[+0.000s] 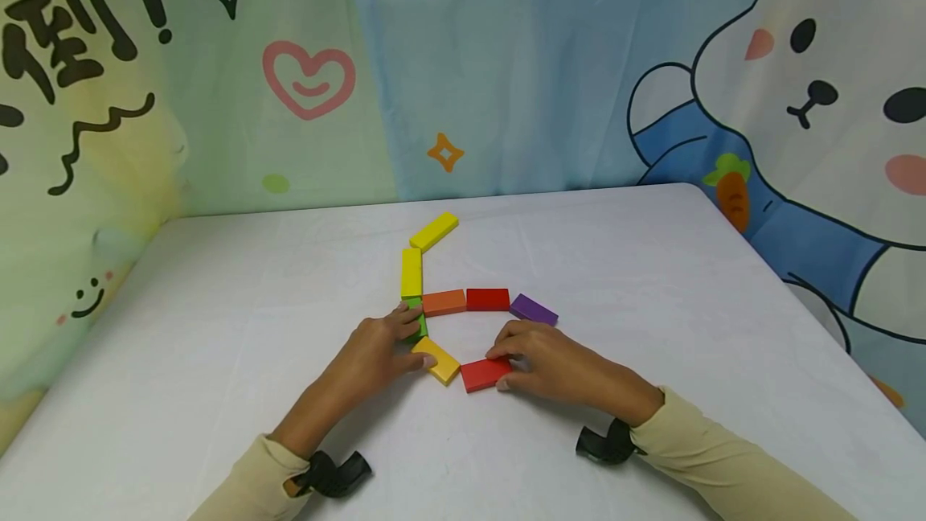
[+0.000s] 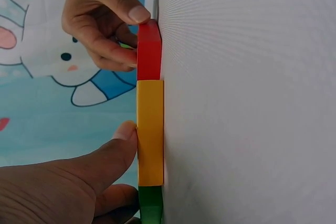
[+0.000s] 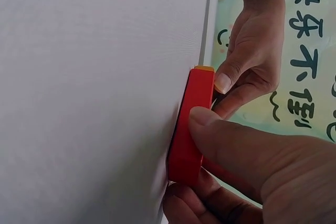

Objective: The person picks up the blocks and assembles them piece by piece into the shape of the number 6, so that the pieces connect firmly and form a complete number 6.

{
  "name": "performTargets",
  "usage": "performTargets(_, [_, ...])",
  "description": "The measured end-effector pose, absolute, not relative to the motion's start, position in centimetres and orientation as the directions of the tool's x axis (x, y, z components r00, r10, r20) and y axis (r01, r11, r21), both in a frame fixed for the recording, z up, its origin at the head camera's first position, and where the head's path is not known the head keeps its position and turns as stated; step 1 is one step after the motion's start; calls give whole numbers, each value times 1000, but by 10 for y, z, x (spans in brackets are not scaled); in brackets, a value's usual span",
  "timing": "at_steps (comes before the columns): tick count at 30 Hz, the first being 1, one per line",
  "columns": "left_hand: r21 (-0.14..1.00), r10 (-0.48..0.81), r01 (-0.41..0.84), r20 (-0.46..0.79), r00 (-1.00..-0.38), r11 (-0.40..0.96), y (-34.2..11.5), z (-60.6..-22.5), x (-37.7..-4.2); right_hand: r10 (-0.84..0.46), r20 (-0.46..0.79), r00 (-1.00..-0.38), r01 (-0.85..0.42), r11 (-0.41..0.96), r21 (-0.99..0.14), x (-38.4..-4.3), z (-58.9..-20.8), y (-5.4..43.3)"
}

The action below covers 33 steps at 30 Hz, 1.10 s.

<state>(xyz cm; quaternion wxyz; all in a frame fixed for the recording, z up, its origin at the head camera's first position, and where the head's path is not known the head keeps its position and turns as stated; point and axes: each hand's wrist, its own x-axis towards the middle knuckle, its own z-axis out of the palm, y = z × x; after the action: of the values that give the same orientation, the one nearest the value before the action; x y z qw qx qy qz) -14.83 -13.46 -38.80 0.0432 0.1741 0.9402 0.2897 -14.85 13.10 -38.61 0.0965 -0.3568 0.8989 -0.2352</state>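
Flat coloured wooden blocks form a branching line on the white table. My right hand [image 1: 546, 356] pinches a red block [image 1: 481, 376] at its right end, thumb on the near side and fingers on the far side. In the right wrist view the thumb lies on the face of this red block [image 3: 189, 124]. The red block's left end meets an amber block [image 1: 447, 370]. My left hand [image 1: 376, 348] rests its thumb on the amber block, its fingers extended over a green block [image 1: 423, 328], which they partly cover.
Two yellow blocks [image 1: 411, 272] run away from the green one, the farther turned right. An orange block [image 1: 444, 302], another red block [image 1: 488, 300] and a slanted purple block [image 1: 534, 309] branch rightward. A printed cloth [image 1: 506, 63] hangs behind the table [image 1: 217, 328].
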Motion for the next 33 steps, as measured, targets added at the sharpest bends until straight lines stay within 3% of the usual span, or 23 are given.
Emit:
performTargets(17, [550, 353, 308, 25, -935, 776, -135, -390, -149, -639, 58, -767, -567, 632, -528, -152, -380, 140])
performTargets(27, [561, 346, 300, 25, -938, 772, -136, -391, -149, -651, 158, -742, -635, 607, -478, -172, -379, 169])
performTargets(33, [557, 347, 298, 18, -938, 775, -136, -391, -150, -638, 132, -759, -617, 639, -459, -184, -381, 185])
